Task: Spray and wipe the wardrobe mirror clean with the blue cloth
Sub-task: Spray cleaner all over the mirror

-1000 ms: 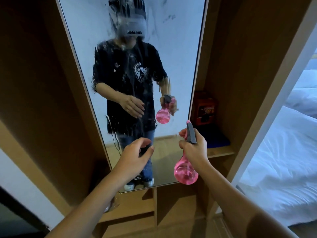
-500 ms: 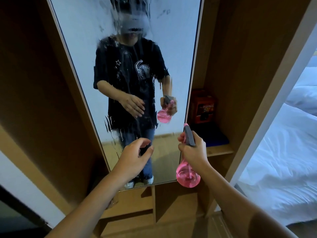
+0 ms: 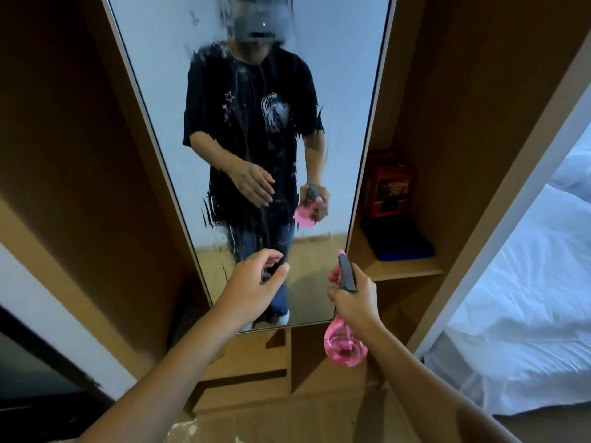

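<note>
A person stands before a wardrobe mirror [image 3: 256,129] streaked with spray and running drips, the right hand [image 3: 355,302] wrapped around the grey trigger head of a pink spray bottle [image 3: 345,346], nozzle pointing at the glass near its lower right edge. The left hand [image 3: 256,282] hovers in front of the lower glass, fingers loosely curled and holding nothing. The blue cloth [image 3: 399,244] lies folded on the wooden shelf [image 3: 412,271] just right of the mirror, in front of a red box [image 3: 388,187] standing at the back. A bed [image 3: 527,298] with white sheets shows past the wardrobe's right side.
</note>
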`<state>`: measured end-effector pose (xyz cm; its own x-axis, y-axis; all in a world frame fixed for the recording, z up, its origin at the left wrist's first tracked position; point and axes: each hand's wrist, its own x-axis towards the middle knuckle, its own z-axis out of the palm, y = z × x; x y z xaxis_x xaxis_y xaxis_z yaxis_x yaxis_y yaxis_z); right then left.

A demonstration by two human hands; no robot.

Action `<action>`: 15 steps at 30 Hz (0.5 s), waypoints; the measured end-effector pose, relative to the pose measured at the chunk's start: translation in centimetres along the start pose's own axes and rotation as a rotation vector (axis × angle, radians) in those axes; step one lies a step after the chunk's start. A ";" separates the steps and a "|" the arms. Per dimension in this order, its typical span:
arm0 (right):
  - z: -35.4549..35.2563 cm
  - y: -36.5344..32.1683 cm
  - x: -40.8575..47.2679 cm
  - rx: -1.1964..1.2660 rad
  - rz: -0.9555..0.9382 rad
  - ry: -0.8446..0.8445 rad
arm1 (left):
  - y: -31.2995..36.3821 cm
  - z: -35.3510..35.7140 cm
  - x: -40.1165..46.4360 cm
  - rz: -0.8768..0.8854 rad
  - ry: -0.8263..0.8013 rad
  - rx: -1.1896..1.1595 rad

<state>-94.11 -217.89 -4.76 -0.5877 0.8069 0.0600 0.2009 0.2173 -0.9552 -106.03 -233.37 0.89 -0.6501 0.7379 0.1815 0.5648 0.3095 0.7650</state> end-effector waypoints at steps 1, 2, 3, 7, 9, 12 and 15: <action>0.1 0.1 0.1 -0.016 -0.005 0.006 | -0.1 0.0 -0.1 -0.004 0.000 0.000; 0.1 0.2 0.1 -0.032 -0.008 0.011 | -0.2 0.0 -0.2 -0.007 0.001 0.001; 0.1 0.4 0.1 -0.045 -0.007 0.014 | -0.3 0.1 -0.3 -0.010 0.000 0.006; 0.1 0.8 -0.2 -0.059 0.020 0.015 | -0.7 0.3 -0.6 -0.020 -0.004 0.022; 0.1 0.9 -0.4 -0.060 0.028 -0.009 | -1.0 0.4 -0.9 -0.029 0.005 0.017; 0.5 0.5 -0.9 -0.073 0.026 -0.111 | -1.5 0.6 -1.3 -0.043 0.012 0.016; 1.4 -0.2 -1.5 -0.078 0.014 -0.177 | -2.1 0.5 -1.8 -0.063 0.012 0.017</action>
<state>-94.35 -219.95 -5.10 -0.7116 0.7025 -0.0117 0.2662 0.2541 -0.9298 -105.78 -235.04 -1.38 -0.6905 0.7095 0.1411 0.5315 0.3652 0.7643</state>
